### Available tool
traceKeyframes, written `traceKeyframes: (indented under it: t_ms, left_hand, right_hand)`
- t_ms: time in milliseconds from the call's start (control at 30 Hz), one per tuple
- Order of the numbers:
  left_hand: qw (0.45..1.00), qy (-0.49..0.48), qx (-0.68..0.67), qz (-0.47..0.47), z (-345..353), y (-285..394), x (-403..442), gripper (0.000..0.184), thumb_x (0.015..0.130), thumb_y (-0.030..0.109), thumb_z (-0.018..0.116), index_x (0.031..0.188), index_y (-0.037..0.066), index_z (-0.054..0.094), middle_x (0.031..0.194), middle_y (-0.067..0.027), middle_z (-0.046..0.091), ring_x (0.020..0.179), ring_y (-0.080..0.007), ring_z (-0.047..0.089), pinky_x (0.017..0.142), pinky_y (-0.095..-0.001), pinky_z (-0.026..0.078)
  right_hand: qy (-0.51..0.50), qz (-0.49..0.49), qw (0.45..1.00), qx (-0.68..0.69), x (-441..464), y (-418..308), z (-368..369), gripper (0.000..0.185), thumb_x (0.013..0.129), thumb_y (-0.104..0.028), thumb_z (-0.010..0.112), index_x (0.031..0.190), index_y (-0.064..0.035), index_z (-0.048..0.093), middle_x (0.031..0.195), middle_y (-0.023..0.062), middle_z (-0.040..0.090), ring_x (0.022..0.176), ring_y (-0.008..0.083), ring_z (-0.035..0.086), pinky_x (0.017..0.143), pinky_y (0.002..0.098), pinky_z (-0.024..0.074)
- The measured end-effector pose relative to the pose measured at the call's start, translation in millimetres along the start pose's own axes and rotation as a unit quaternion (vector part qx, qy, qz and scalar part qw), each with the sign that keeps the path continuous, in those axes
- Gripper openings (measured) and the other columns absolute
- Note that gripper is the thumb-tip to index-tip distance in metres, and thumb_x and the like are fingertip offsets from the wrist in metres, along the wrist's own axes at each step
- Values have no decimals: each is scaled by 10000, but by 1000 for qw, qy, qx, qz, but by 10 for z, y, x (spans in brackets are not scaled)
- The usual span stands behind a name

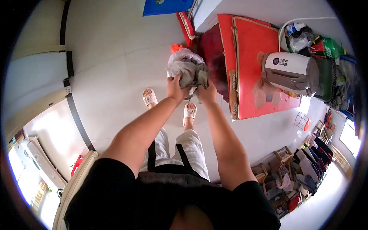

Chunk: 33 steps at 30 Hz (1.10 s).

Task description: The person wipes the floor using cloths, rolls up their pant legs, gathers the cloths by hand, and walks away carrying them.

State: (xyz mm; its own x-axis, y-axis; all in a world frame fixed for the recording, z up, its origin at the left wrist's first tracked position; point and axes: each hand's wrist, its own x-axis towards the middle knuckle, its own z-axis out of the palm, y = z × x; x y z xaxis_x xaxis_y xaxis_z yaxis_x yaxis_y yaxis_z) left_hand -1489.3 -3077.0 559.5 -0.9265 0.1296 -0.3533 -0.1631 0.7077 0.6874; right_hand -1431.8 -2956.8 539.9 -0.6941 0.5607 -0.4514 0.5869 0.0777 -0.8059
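Both arms reach forward, and a crumpled grey-beige cloth (188, 73) is bunched between my hands. My left hand (176, 90) is closed on its near left side. On the right side, my right hand (207, 93) grips the cloth, with the fingertips partly hidden by its folds. Around and behind the cloth shows a whitish plastic bag (180, 56), an orange-red piece (176, 47) at its far edge. I cannot tell how much of the cloth rests in the bag.
A red-topped table (253, 50) stands close on the right, carrying an electric kettle (291, 73) and a green bottle (332, 48). Pale floor tiles (111, 88) lie under my slippers. A blue item (168, 7) is at the top. Stacked goods (291, 176) line the lower right.
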Motion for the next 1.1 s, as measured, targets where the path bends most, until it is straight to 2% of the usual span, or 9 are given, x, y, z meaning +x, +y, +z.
traceKeyframes:
  t_ms: [133, 300, 400, 667, 767, 833, 967, 1033, 1100]
  left_hand:
    - [1000, -15, -2, 23, 66, 33, 122, 548, 566, 131, 689, 1074, 83, 489, 1005, -187, 422, 922, -343, 456, 825, -345, 391]
    - [995, 3, -46, 89, 94, 63, 90, 514, 582, 70, 664, 1065, 79, 487, 1019, -184, 422, 936, -340, 453, 827, -347, 390]
    - [999, 7, -30, 38, 104, 88, 87, 500, 586, 56, 655, 1057, 79, 488, 1039, -190, 418, 951, -349, 451, 831, -350, 389]
    - [998, -31, -27, 57, -49, 97, 138, 517, 594, 106, 658, 1077, 78, 476, 1024, -198, 424, 1002, -353, 392, 872, -353, 352]
    - [988, -120, 28, 93, -123, -23, 343, 523, 590, 110, 662, 1078, 75, 474, 1024, -198, 429, 988, -347, 412, 865, -353, 360]
    - [998, -55, -38, 12, -294, -128, 420, 544, 597, 143, 675, 1086, 56, 451, 1002, -196, 443, 946, -342, 444, 837, -350, 375]
    - [986, -11, -162, -39, -1024, -451, 510, 527, 663, 54, 642, 1124, 30, 389, 989, -113, 510, 879, -203, 517, 708, -289, 449]
    - [976, -2, -216, 0, -1479, -719, 505, 529, 680, 54, 630, 1142, 43, 373, 1000, -115, 509, 886, -209, 514, 737, -296, 441]
    - [935, 8, -327, -139, -2134, -328, 277, 524, 693, 58, 619, 1151, 45, 364, 1036, -115, 491, 935, -213, 492, 789, -311, 420]
  right_hand:
    - [72, -42, 996, 16, 67, -7, 36, 456, 639, -96, 496, 1083, 3, 470, 979, 213, 532, 933, 328, 506, 824, 332, 378]
    - [34, -14, 998, 54, 134, -82, 40, 469, 640, -105, 503, 1093, 6, 459, 986, 215, 527, 925, 329, 508, 821, 323, 378]
    - [41, -21, 998, 42, 93, -119, -4, 470, 637, -107, 507, 1090, 8, 456, 985, 220, 526, 921, 331, 508, 821, 325, 378]
    - [100, -29, 994, -11, 109, -228, -3, 410, 632, -106, 510, 1024, 12, 489, 928, 211, 549, 882, 334, 524, 792, 358, 395]
    - [43, -54, 995, -77, 179, -238, -8, 448, 653, -105, 537, 1085, -6, 470, 981, 162, 537, 905, 248, 520, 804, 316, 394]
    - [109, -1, 992, 66, 125, -463, -110, 353, 673, -111, 548, 1003, 8, 511, 888, 176, 568, 835, 236, 546, 761, 303, 405]
    - [79, 96, 933, 337, 1, -590, -336, 438, 724, -52, 525, 1147, -37, 414, 1045, 84, 505, 924, 198, 501, 755, 267, 417]
    - [65, 79, 922, 372, -163, -755, -429, 449, 723, -37, 517, 1157, -41, 402, 1045, 80, 502, 927, 193, 498, 760, 270, 421]
    - [49, 58, 910, 408, -332, -932, -471, 461, 722, -21, 509, 1167, -44, 390, 1045, 76, 500, 930, 187, 496, 765, 274, 424]
